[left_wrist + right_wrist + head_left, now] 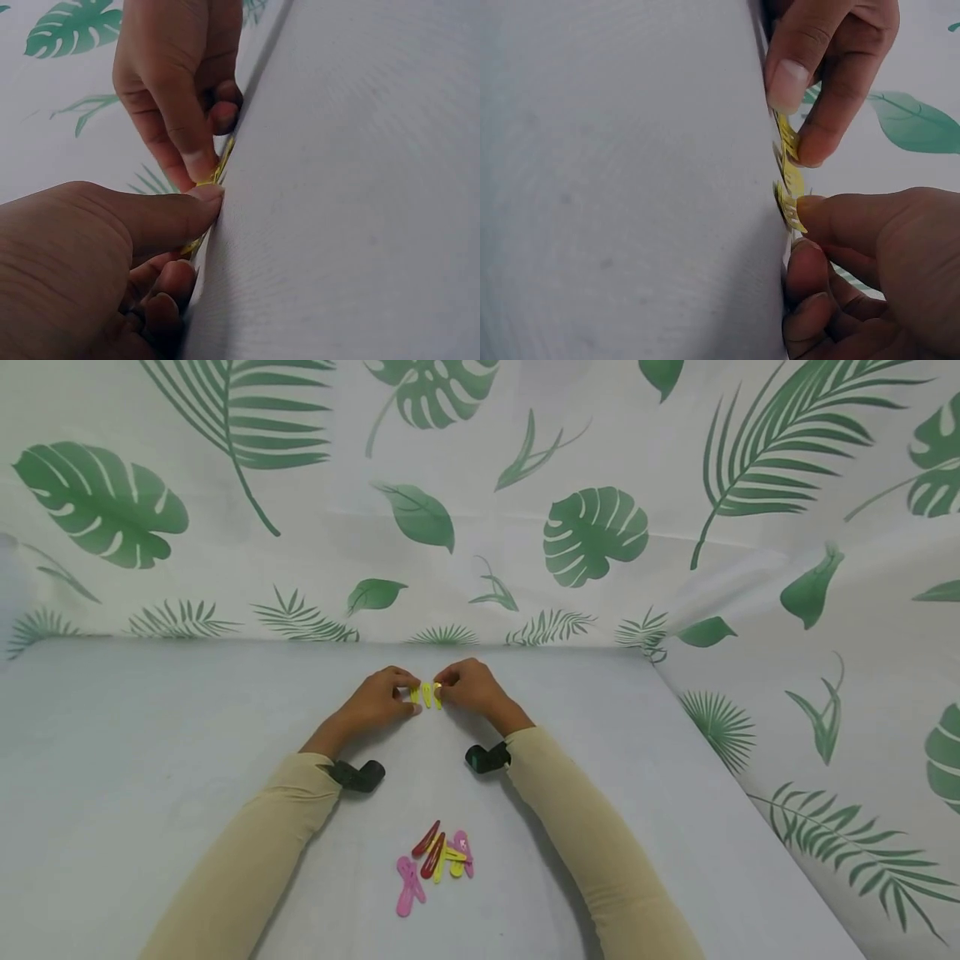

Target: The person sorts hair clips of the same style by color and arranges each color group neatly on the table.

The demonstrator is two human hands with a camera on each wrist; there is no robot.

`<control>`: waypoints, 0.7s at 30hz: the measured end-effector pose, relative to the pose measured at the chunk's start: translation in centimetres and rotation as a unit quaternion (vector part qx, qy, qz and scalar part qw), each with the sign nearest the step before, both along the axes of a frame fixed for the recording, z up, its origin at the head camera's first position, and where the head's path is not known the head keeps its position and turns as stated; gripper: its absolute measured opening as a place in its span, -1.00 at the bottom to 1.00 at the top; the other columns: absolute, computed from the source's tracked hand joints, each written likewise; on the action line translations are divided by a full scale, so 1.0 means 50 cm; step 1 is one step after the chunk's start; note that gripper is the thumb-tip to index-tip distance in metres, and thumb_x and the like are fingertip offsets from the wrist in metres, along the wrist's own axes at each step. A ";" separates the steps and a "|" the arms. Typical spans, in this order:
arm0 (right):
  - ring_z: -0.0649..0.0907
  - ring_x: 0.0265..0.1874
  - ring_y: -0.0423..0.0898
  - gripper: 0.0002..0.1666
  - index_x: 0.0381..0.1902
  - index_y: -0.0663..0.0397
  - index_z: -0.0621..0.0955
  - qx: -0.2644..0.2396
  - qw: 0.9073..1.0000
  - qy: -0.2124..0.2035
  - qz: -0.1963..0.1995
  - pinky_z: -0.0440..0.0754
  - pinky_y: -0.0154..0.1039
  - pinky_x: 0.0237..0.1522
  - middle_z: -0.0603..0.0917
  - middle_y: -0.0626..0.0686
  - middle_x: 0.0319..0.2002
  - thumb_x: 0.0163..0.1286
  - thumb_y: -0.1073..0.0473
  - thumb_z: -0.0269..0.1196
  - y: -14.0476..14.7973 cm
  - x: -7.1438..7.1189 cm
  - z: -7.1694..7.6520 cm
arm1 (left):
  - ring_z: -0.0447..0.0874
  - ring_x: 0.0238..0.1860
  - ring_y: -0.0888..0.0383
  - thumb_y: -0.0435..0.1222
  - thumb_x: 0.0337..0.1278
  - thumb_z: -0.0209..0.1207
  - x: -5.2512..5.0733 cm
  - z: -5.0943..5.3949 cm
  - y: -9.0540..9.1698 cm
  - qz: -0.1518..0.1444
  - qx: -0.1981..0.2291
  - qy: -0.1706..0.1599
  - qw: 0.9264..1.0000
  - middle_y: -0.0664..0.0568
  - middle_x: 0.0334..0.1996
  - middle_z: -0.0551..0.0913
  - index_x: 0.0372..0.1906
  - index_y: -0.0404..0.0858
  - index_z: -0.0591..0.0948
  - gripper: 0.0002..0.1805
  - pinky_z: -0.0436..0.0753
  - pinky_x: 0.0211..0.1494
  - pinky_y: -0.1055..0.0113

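Three yellow hair clips stand side by side near the table's far edge; the middle clip lies between the two hands. My left hand pinches the left clip between thumb and fingers. On the other side, my right hand pinches the right clip. In the right wrist view the right hand has its thumb at the nearest yellow clip, and the left hand holds the farthest one.
Closer to the body lies a loose pile of clips: a red clip, a pink clip, a yellow clip and several others. Behind the white table hangs a leaf-printed cloth, which also runs along the right side.
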State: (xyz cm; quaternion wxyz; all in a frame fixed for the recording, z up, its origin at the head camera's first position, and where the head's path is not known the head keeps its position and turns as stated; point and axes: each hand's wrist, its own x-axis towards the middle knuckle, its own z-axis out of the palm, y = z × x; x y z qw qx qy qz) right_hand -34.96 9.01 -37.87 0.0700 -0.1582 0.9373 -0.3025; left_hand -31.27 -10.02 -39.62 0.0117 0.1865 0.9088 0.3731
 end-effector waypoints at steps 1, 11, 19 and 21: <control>0.59 -0.24 -0.10 -0.73 -0.04 0.14 0.71 0.000 1.000 -0.001 -0.003 0.53 -0.24 -0.19 0.68 0.04 -0.20 0.33 0.23 0.25 0.001 0.000 0.000 | 0.50 -0.11 -0.03 -0.32 0.13 0.32 0.000 0.000 0.000 0.000 0.000 0.001 1.000 -0.27 0.16 0.49 0.17 -0.44 0.56 -0.50 0.49 -0.01 0.12; 0.65 -0.39 -0.11 -0.63 0.12 0.13 0.61 -0.045 0.998 -0.051 -0.017 0.56 -0.27 -0.31 0.68 0.10 -0.14 0.39 0.15 0.22 0.017 0.012 0.010 | 0.49 -0.10 -0.03 -0.33 0.14 0.32 0.001 0.002 0.003 0.001 -0.009 -0.002 1.000 -0.25 0.18 0.49 0.17 -0.44 0.56 -0.51 0.48 0.01 0.12; 0.64 -0.49 -0.09 -0.70 0.03 0.13 0.66 -0.059 0.998 -0.033 0.018 0.53 -0.26 -0.41 0.70 0.07 -0.28 0.40 0.16 0.22 0.032 0.037 0.016 | 0.49 -0.08 -0.05 -0.33 0.14 0.32 0.004 0.006 0.003 -0.002 -0.001 -0.006 1.000 -0.26 0.18 0.48 0.17 -0.45 0.56 -0.51 0.48 0.01 0.11; 0.65 -0.48 -0.09 -0.69 0.05 0.15 0.65 -0.072 0.996 -0.038 0.031 0.54 -0.27 -0.42 0.70 0.07 -0.27 0.40 0.17 0.22 0.032 0.045 0.016 | 0.49 -0.08 -0.05 -0.34 0.13 0.32 0.004 0.004 0.001 0.001 -0.001 -0.006 1.000 -0.26 0.17 0.48 0.16 -0.45 0.56 -0.51 0.48 0.01 0.11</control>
